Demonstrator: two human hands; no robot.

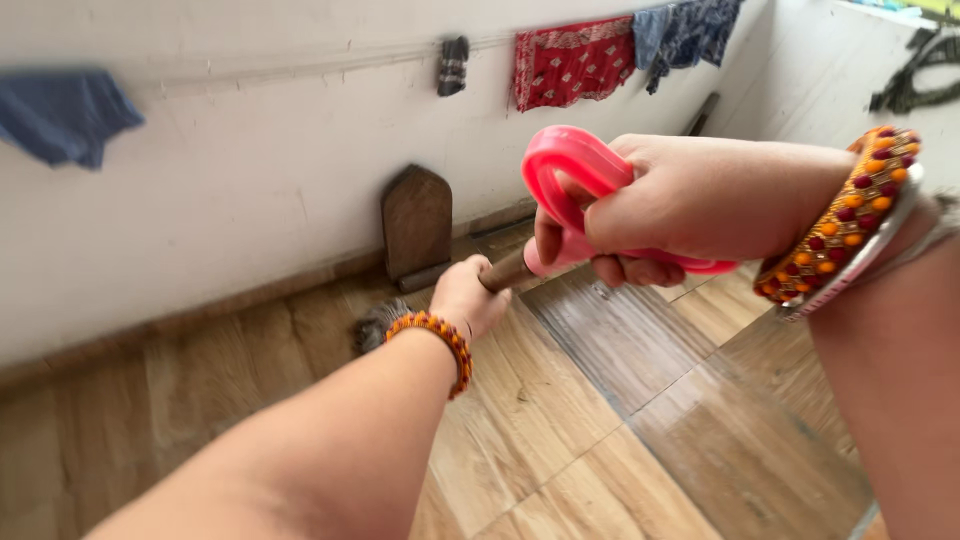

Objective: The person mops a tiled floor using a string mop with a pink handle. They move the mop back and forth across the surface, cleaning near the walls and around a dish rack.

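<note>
Up close, the right hand [690, 205] has its fingers curled tight around the pink handle [575, 175]. The handle is a loop of pink plastic at the top end of a mop. Some fingertips poke through the loop and some wrap under it. Thick bangles [845, 225] with red and orange beads sit on the right wrist.

Just below, the left hand [468, 295] is closed in a fist around the stick [505, 270]. The stick is brown and comes out of the pink handle. Only a short bit of it shows between the two hands. A thin orange bead bracelet [440, 335] goes around the left wrist, and the left arm reaches out long from the bottom of the picture.

Past the left hand, the grey mop head [378, 322] rests on the floor [620, 420], partly hidden by the hand. The floor is made of brown wood-look tiles, and it looks shiny.

Near the mop head, a dark wooden board [416, 222] leans on the white wall [250, 170]. High on the wall hangs a line with a red cloth [572, 60], a dark blue cloth [690, 30], a small dark sock [452, 65] and another blue cloth [65, 115] far to the left.
</note>
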